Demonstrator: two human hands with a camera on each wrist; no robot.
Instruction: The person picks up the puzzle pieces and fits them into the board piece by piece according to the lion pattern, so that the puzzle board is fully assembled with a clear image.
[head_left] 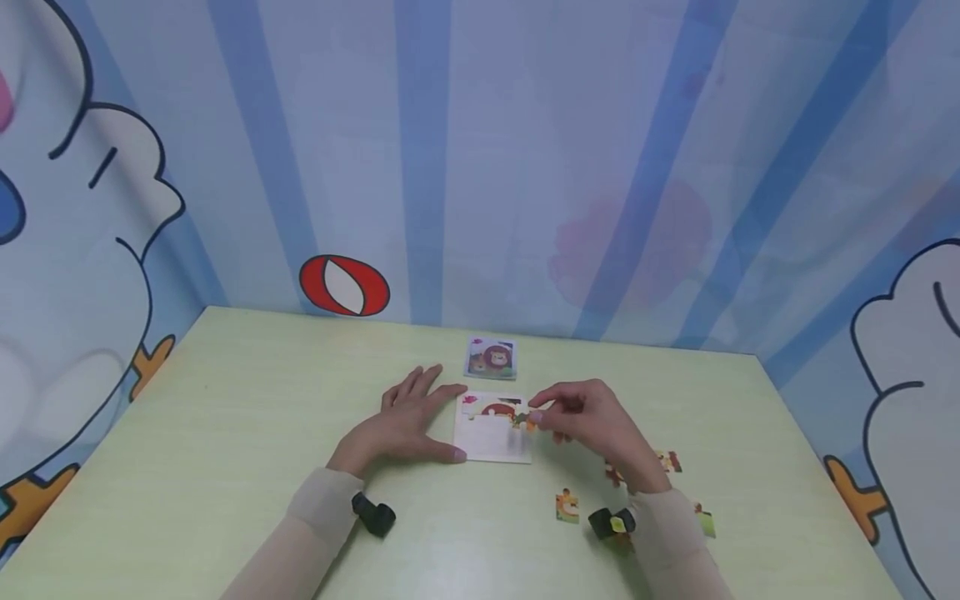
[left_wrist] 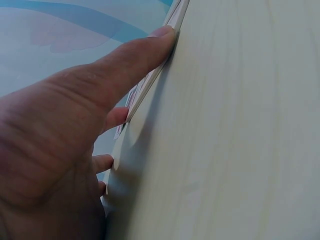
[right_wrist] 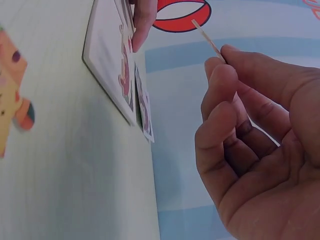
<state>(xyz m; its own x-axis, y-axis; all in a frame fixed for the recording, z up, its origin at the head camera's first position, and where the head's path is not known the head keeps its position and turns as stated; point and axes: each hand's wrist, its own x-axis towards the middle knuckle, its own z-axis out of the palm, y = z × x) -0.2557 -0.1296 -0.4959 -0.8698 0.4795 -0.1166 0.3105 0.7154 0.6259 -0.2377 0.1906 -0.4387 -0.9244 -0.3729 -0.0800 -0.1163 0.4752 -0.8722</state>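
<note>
A white puzzle board [head_left: 487, 442] lies on the table, with joined picture pieces [head_left: 491, 406] along its upper part and its lower part bare. My left hand [head_left: 405, 423] steadies the board's left side, its fingers spread and the thumb [left_wrist: 150, 47] straight against the edge. Between thumb and fingertips, my right hand [head_left: 592, 417] pinches a puzzle piece [right_wrist: 207, 39]. In the head view that piece hovers over the board's right edge; the right wrist view shows it edge-on, raised off the table.
Behind the board lies a lion picture [head_left: 491, 358]. Several loose puzzle pieces [head_left: 567, 506] are scattered near the right forearm, some partly hidden by it. A patterned curtain [head_left: 495, 167] hangs behind the pale table [head_left: 262, 400].
</note>
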